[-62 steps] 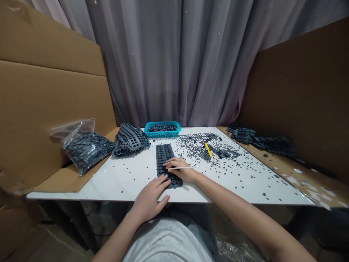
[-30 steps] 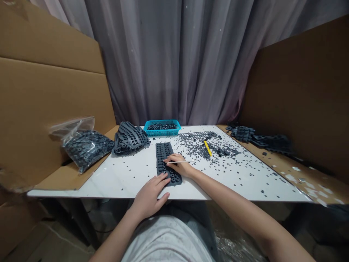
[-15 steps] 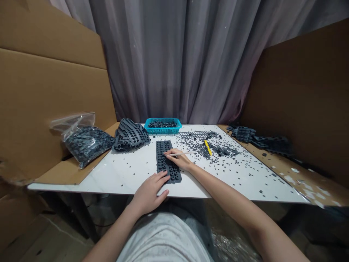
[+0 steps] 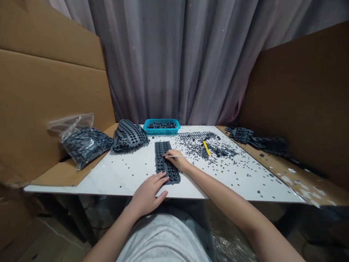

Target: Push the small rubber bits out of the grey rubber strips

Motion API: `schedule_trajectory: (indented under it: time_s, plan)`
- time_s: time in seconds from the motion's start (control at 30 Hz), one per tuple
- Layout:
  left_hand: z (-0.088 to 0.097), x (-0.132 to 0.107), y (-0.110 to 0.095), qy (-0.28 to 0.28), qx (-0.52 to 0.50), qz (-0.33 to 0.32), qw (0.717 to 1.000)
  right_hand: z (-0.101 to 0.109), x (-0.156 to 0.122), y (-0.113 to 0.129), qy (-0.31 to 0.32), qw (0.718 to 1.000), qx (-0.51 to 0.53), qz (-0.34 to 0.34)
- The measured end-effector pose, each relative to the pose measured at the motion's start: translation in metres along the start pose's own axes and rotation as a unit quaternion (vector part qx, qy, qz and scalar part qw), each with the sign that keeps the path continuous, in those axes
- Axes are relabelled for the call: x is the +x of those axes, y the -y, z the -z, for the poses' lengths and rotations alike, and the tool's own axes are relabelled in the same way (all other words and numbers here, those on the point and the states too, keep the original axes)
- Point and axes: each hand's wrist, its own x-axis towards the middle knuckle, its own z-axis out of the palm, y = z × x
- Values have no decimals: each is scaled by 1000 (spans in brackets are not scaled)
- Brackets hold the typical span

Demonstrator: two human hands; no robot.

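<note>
A dark grey rubber sheet with rows of round ring-shaped parts point(image 4: 172, 177) lies lengthwise on the white table. My left hand point(image 4: 149, 191) rests with fingers outstretched on the sheet's near left edge, the thumb apart. Between the closed fingers of my right hand point(image 4: 176, 159) is a thin white stick point(image 4: 183, 157), its tip at the middle of the sheet. The fingertips hide the exact point of contact. Beyond the sheet stands a blue plastic basket point(image 4: 161, 131) holding small dark pieces.
A pile of perforated dark sheets point(image 4: 130, 136) and a clear bag of dark rings point(image 4: 85, 145) are on the left. Many dark scraps and a yellow-handled tool point(image 4: 206, 148) lie on the right. Cardboard walls point(image 4: 54, 83) flank the table point(image 4: 109, 174); more dark strips point(image 4: 242, 134) lie far right.
My right hand has shifted slightly down the sheet, and the stick now lies flatter. My left hand stays in place on the sheet. The whole view has moved a little.
</note>
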Motion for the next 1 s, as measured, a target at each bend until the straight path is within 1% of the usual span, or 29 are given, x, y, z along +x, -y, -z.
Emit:
schedule_trajectory:
  time_s: [0.1,0.17,0.23,0.3,0.43,0.5,0.6,0.67,0.73,0.87,0.93,1.0]
  plan:
    - [0,0,0,1,-1,3,1000,1,3,-3,-16,994,-103,-37]
    - [0,0,0,1,-2,2,1000,2,3,-6,-58,988,-124,-74]
    - [0,0,0,1,0,0,1000,3,2,-9,-101,986,-93,-92]
    - [-1,0,0,1,3,-1,1000,3,0,-9,-112,991,-32,-71]
    - [-2,0,1,-1,7,-3,1000,-2,0,-4,-61,996,65,-8]
    - [-2,0,1,-1,7,-2,1000,-4,0,-2,-40,996,82,3]
    - [-2,0,1,1,5,-2,1000,-6,1,-2,-30,996,78,-2]
    - [-2,0,1,-1,1,-2,1000,-5,2,-1,-20,998,53,-10]
    - [-2,0,1,-7,-4,-3,1000,-2,3,1,-2,1000,2,-13]
    - [-2,-1,1,-16,-11,-8,1000,4,8,3,50,992,-117,9]
    - [-2,-1,1,-14,-8,-8,1000,6,13,0,56,985,-159,17]
    - [-1,-1,1,-7,-3,-6,1000,8,18,-6,49,981,-190,7]
